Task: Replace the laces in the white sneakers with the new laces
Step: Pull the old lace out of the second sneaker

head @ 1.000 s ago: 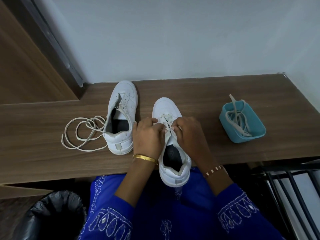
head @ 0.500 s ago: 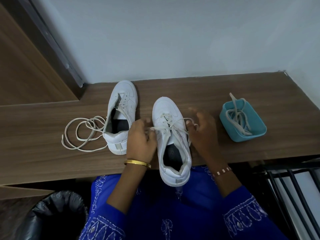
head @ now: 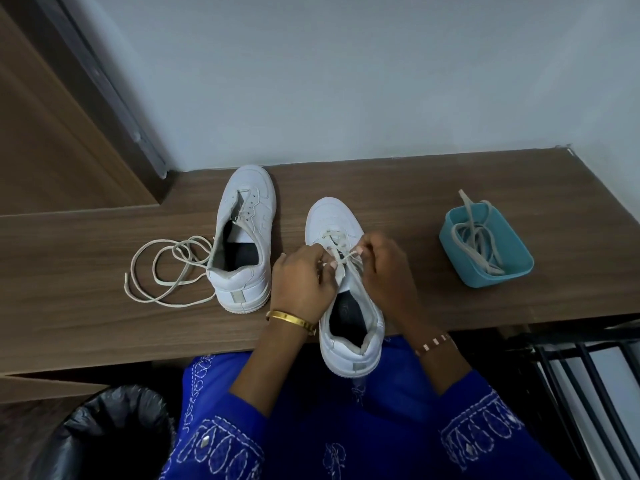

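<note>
In the head view, both hands work over one white sneaker [head: 349,299], which lies between them with its heel hanging past the table edge [head: 104,334] toward the person. The left hand [head: 301,282] is curled, its fingertips pinching the lace [head: 341,258] at the tongue. The right hand [head: 384,268] is curled too, pinching the same lace from the other side, so the two sets of fingertips nearly meet over the eyelets.

There are two white sneakers: the second sneaker [head: 244,237] stands just left of the left hand, unlaced. One loose lace [head: 166,271] lies coiled beyond it, further left. One blue tub [head: 485,251], well to the right of the right hand, holds more laces; how many, I cannot tell. A black-lined bin [head: 107,434] sits below the left arm.

No readable writing shows on the shoes.
</note>
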